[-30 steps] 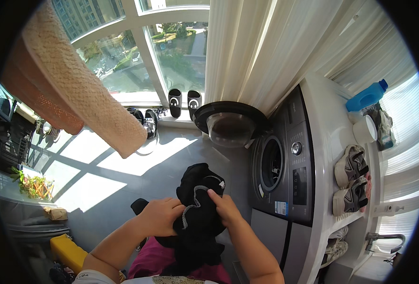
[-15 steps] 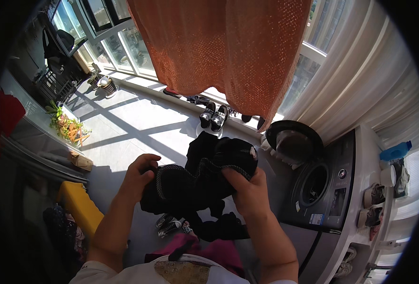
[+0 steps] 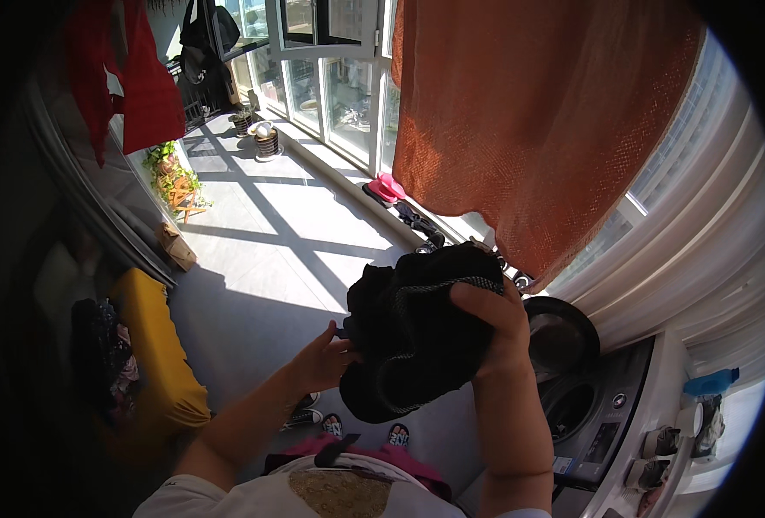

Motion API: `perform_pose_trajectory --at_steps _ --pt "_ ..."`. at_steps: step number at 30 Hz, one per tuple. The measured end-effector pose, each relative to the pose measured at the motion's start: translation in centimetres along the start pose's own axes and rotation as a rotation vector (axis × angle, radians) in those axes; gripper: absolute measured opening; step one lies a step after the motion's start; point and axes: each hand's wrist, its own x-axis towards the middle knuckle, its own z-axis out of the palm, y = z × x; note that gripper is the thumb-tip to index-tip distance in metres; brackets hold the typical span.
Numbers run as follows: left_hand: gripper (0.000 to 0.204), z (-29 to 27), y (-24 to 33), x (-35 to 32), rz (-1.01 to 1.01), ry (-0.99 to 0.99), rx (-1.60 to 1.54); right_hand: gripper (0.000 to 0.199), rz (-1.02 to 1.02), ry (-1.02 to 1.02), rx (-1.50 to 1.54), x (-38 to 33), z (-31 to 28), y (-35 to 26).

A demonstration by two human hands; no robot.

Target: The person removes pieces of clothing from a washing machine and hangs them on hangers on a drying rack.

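Note:
A bunched black garment (image 3: 434, 332) with a pale patterned trim along its edges hangs in front of me at chest height. My right hand (image 3: 496, 324) grips its upper right side, thumb across the front and the other fingers hidden behind the cloth. At the garment's left edge is my left hand (image 3: 320, 356), a small bit of dark cloth between its thumb and fingers. The folds hide what kind of garment it is.
To the right, a dark front-loading washing machine (image 3: 603, 414) has its round door (image 3: 564, 337) swung open. A yellow-covered piece of furniture (image 3: 154, 345) stands at left. An orange curtain (image 3: 546, 121) hangs ahead, and red cloth (image 3: 149, 86) hangs upper left.
My view has turned left. The black garment is gathered into a tighter bundle and its dangling lower part no longer shows. My left hand has dropped lower along its side.

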Motion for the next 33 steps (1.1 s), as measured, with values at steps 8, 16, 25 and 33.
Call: perform_pose_trajectory --at_steps 8,16,25,33 --pt "0.036 1.6 1.2 -1.5 0.290 -0.064 -0.278 0.039 0.039 -0.082 -0.093 2.3 -0.8 -2.3" --pt "0.043 1.7 0.5 -1.9 0.161 0.371 0.104 0.039 0.240 -0.184 -0.534 4.2 -0.6 -1.4" --pt "0.049 -0.7 1.2 -2.7 -0.066 0.265 0.554 0.035 0.198 -0.263 -0.566 3.1 1.4 -0.9" --pt "0.039 -0.5 -4.5 0.0 -0.004 -0.052 0.071 0.033 0.144 -0.278 -0.546 1.3 0.9 -2.9"
